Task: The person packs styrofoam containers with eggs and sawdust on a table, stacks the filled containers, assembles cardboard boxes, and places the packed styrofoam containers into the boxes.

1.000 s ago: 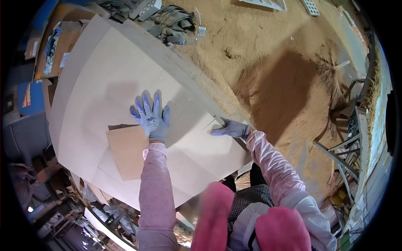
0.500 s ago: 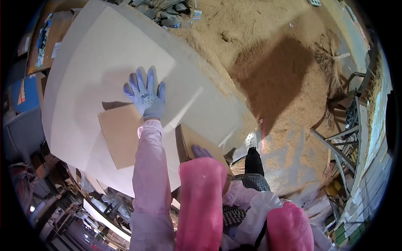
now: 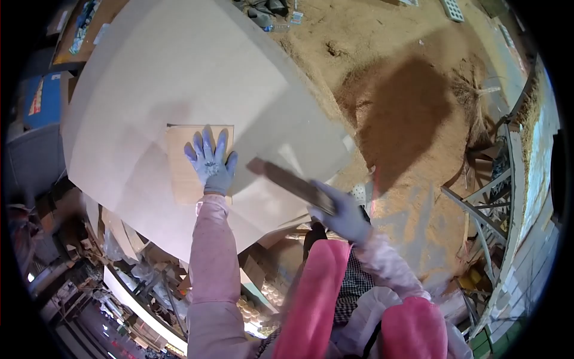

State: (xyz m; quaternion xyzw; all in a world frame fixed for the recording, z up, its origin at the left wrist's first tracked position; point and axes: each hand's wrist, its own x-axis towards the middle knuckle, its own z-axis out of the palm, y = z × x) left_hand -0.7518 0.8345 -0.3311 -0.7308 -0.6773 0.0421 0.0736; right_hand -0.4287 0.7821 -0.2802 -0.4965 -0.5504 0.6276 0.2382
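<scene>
My left hand (image 3: 212, 160), in a pale lavender glove, lies flat with fingers spread on a brown rectangular panel (image 3: 181, 173). That panel rests on a large beige sheet (image 3: 137, 90). To its right, my right hand (image 3: 344, 212), also gloved, is wrapped around the near end of a brown board (image 3: 293, 184). The board is seen nearly edge-on and slants up and left above the sheet. Its far end is blurred by motion, and I cannot tell whether it is cardboard or wood.
Sawdust-like material (image 3: 382, 119) covers the floor on the right, with a twig broom (image 3: 475, 96) there. A metal frame (image 3: 484, 209) stands at the right edge. A blue box (image 3: 45, 99) is at the left, and clutter (image 3: 143, 287) lies below the sheet.
My left hand has moved from the sheet down onto the brown panel, which now sits straighter. My right hand has swung out rightward, turning its brown board edge-on. The view has shifted slightly.
</scene>
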